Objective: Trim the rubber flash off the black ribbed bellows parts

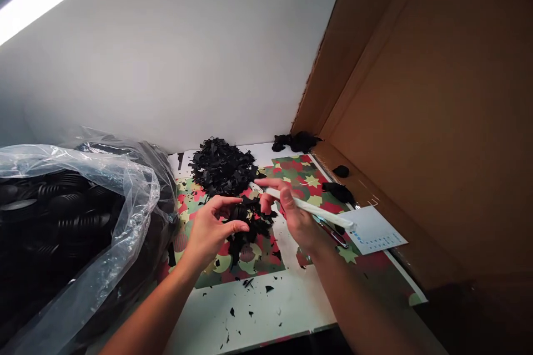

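Observation:
Between the thumb and fingers of my left hand is a small black ribbed round part, held above the patterned sheet. My right hand grips a slim white-handled tool like a pen, its tip pointing toward the black part. The type of tip is too small to make out. Below and behind my hands, black shavings lie scattered, and a larger heap of black shavings rises toward the wall.
On the left stands a clear plastic bag full of black ribbed parts. To the right are a pen, a white paper card, black crumpled pieces and a cardboard wall. Colourful patterned sheets cover part of the white table.

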The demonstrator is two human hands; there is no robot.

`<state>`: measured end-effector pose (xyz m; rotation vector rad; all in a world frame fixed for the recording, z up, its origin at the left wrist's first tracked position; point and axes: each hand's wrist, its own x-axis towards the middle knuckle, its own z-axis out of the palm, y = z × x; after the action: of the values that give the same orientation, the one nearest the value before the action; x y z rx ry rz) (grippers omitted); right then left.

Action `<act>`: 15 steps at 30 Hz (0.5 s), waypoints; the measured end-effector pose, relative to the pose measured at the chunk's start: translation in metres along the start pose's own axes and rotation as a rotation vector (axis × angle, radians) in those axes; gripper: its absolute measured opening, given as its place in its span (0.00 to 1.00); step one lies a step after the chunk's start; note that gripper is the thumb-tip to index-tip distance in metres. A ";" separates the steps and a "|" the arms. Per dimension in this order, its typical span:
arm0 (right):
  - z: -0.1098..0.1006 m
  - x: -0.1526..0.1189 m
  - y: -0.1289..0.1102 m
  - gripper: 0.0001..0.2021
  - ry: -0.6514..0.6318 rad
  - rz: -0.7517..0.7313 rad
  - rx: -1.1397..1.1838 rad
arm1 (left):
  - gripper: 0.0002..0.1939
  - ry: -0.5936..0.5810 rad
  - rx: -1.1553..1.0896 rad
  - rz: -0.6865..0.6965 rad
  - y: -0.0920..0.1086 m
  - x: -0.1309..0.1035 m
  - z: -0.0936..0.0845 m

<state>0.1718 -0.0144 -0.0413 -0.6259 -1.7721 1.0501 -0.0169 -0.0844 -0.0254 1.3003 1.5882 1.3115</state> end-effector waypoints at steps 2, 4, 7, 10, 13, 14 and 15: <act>0.004 -0.002 -0.002 0.25 -0.035 -0.028 -0.075 | 0.21 0.015 0.005 -0.007 -0.002 0.000 -0.002; 0.008 -0.004 -0.003 0.21 -0.033 -0.046 -0.114 | 0.20 0.016 -0.001 -0.020 -0.003 -0.001 -0.004; 0.014 -0.009 0.001 0.15 -0.029 -0.044 -0.094 | 0.14 -0.009 0.040 0.029 -0.006 -0.001 -0.007; 0.021 -0.011 0.009 0.16 -0.047 -0.127 -0.129 | 0.11 -0.027 0.138 0.102 -0.009 -0.001 -0.008; 0.029 -0.013 0.012 0.17 0.005 -0.242 -0.248 | 0.08 -0.036 0.206 0.126 -0.011 -0.003 -0.007; 0.032 -0.013 0.011 0.18 0.025 -0.273 -0.278 | 0.07 -0.041 0.221 0.136 -0.012 -0.004 -0.006; 0.033 -0.014 0.010 0.19 0.034 -0.296 -0.302 | 0.07 -0.046 0.233 0.148 -0.012 -0.004 -0.006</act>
<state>0.1472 -0.0332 -0.0628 -0.5371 -1.9392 0.5739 -0.0242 -0.0900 -0.0357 1.6054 1.6779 1.2007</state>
